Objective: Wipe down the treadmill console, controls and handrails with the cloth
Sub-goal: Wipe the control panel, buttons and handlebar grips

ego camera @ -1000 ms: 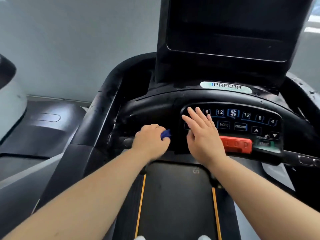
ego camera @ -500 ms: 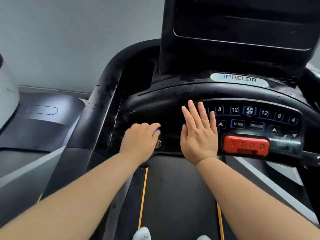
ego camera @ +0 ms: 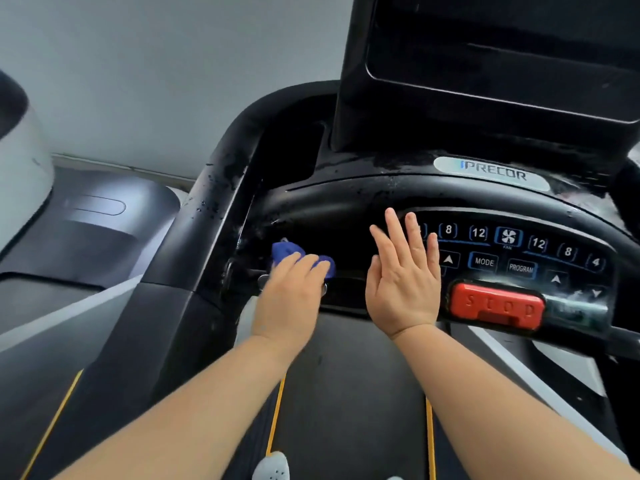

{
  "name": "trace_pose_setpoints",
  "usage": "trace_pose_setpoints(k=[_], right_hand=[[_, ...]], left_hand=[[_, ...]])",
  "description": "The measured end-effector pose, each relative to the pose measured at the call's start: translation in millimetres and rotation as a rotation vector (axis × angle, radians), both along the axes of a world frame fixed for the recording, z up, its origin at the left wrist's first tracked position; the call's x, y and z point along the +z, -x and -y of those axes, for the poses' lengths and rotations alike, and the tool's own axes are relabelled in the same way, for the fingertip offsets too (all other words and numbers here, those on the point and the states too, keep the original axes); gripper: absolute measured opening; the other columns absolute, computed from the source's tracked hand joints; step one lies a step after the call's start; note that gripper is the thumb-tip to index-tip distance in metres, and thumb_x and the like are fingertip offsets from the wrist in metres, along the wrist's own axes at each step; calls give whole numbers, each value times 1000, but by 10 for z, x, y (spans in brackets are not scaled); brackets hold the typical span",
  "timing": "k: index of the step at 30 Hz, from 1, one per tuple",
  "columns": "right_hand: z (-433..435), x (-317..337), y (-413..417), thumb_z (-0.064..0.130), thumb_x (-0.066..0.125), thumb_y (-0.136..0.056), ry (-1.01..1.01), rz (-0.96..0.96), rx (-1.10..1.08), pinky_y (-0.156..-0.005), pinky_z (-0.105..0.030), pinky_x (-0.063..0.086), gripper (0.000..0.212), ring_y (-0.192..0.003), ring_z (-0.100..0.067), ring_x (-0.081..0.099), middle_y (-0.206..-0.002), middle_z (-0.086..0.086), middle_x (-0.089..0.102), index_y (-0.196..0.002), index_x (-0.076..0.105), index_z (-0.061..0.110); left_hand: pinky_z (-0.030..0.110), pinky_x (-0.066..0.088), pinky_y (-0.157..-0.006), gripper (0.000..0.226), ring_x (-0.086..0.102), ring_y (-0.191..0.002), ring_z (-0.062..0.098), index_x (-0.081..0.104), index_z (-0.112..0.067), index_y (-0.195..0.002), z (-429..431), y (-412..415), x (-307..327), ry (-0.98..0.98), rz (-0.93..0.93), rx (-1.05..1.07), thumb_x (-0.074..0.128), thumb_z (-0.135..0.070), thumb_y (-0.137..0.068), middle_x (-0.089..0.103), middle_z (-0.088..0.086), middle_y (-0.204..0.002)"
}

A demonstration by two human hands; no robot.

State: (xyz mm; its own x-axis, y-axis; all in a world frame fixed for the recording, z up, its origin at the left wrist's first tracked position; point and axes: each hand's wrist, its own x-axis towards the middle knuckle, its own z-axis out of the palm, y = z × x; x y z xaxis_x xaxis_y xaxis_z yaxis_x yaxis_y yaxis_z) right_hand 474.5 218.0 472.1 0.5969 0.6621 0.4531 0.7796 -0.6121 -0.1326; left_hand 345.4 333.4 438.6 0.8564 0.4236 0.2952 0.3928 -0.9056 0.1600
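Observation:
A black treadmill console (ego camera: 346, 206) fills the view, with a lit button panel (ego camera: 512, 251) and a red STOP bar (ego camera: 497, 308) at the right. My left hand (ego camera: 292, 299) presses a blue cloth (ego camera: 287, 252) against the console's lower left face, beside the left handrail (ego camera: 221, 202). The cloth shows above my fingers; most of it is under the hand. My right hand (ego camera: 403, 282) lies flat with fingers spread on the console just left of the button panel, holding nothing.
The dark screen housing (ego camera: 485, 64) rises behind the console. The black belt (ego camera: 349, 393) with yellow side lines runs below my arms. A neighbouring machine's grey deck (ego camera: 86, 230) lies to the left. A shoe tip (ego camera: 272, 465) shows at the bottom.
My left hand has slid the cloth to the left along the console's lower face, and more of the blue cloth now shows. My right hand has stayed flat by the button panel.

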Motion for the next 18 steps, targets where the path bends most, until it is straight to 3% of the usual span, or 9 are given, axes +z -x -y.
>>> trace_pose_setpoints(k=[2,4,7,9,11,14,18], right_hand=[[0,7,-2,25,36,-93,1,-16,2,-119,-43,7,45,-145,-21,20,-154,1,33,-135,51,20],[12,11,-2,26,34,-94,-2,-41,22,-120,-43,5,45,-146,-20,18,-154,2,32,-135,50,21],[38,44,-20,28,33,-94,-25,-106,62,-119,-39,2,43,-146,-20,16,-154,2,32,-135,46,23],[69,124,-24,25,37,-90,-55,-190,135,-114,-31,5,44,-143,-17,20,-151,3,38,-133,46,23],[54,274,-57,18,45,-84,-92,-245,290,-105,-27,16,45,-133,-13,30,-141,5,48,-129,51,22],[-73,494,-261,16,48,-78,-32,-126,533,-101,-33,23,40,-129,-16,41,-128,6,59,-115,63,20],[-315,607,-632,23,46,-85,264,12,633,-102,-33,22,25,-124,-20,50,-108,5,68,-100,67,20]], left_hand=[[41,49,-96,39,63,-108,30,68,-9,-113,222,-3,79,-13,86,-134,42,-14,-85,67,9,-115],[39,47,-98,36,60,-112,28,67,-11,-115,63,244,-15,-133,112,-199,46,-12,-86,66,8,-118],[35,33,-106,32,50,-114,26,59,-8,-114,-272,524,-87,-156,137,92,52,-10,-83,67,13,-112],[36,38,-100,27,55,-107,28,68,-4,-100,-176,394,-36,-58,204,362,52,-12,-80,70,14,-103],[34,41,-97,28,62,-105,33,72,-6,-96,206,91,50,72,314,472,50,-17,-83,70,11,-106],[30,38,-102,29,55,-117,30,72,-11,-101,838,-208,41,192,394,394,47,-21,-90,67,6,-115],[40,45,-100,25,55,-119,32,70,-12,-105,1172,-231,-61,81,362,346,54,-12,-86,65,7,-120]])
